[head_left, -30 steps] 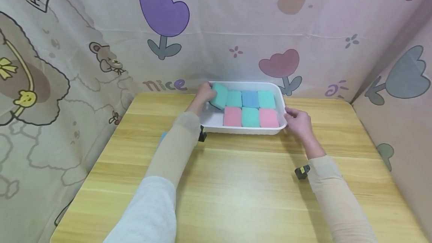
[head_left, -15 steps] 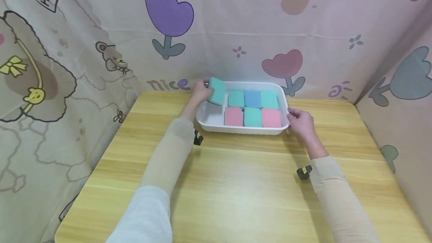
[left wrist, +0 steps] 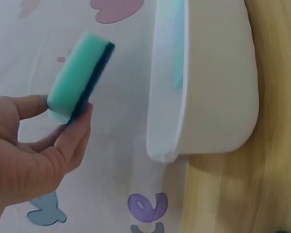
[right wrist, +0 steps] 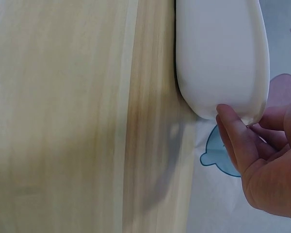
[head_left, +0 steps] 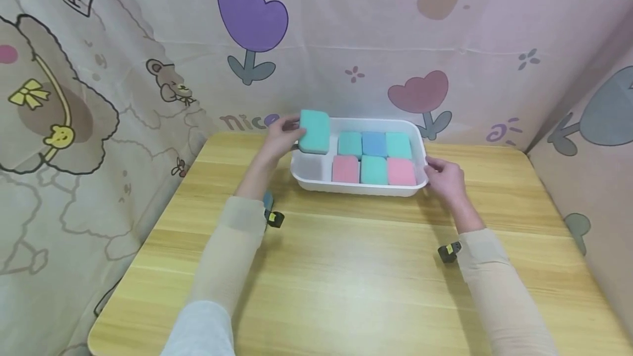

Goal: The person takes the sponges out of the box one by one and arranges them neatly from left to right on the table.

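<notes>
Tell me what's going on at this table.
A person is handling sponges and a white tray. Their left hand holds a teal sponge with a dark layer on one face, up near the tray's left end and not touching it. Their right hand holds the tray's right end. Inside it, six other sponges lie in two rows: teal, blue, teal at the back; pink, teal, pink in front.

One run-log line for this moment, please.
left grip: pinching green sponge, apart from white tray | right grip: holding white tray's right end | inside: six sponges, green, blue, pink
</notes>
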### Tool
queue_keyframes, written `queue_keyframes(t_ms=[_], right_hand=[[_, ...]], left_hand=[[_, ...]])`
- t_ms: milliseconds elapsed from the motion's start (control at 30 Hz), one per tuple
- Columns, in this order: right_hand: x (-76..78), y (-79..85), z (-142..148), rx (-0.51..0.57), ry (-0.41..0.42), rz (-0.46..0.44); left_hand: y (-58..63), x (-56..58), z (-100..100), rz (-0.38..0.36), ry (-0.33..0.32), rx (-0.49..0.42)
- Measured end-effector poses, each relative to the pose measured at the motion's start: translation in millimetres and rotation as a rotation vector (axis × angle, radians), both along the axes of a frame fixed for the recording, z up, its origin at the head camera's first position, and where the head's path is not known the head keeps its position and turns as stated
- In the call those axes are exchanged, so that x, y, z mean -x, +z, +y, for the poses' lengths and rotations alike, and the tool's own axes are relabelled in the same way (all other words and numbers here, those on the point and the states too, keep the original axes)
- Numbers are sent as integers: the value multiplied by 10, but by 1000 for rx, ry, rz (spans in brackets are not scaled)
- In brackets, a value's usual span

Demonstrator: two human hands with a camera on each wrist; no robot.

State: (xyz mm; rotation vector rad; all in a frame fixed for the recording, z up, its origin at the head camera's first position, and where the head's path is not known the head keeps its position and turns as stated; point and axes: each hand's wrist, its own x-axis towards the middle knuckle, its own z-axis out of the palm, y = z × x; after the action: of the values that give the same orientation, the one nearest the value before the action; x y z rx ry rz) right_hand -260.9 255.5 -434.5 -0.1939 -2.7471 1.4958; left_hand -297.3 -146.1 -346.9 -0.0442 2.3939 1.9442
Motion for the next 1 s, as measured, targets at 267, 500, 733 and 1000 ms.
queue_keyframes(t_ms=[267, 500, 733, 1000], right_hand=[[8, -11, -1, 6, -1, -4], [-6, -6, 4, 24, -3, -18], [-10, -17, 9, 36, -2, -22], [6, -23, 32, 54, -4, -26]], left_hand=[[6, -312, -179, 5, -44, -9], [-29, -535, -307, 29, -79, 9], [-159, -710, -462, 12, -107, 52], [-310, -892, -593, -10, -150, 149]])
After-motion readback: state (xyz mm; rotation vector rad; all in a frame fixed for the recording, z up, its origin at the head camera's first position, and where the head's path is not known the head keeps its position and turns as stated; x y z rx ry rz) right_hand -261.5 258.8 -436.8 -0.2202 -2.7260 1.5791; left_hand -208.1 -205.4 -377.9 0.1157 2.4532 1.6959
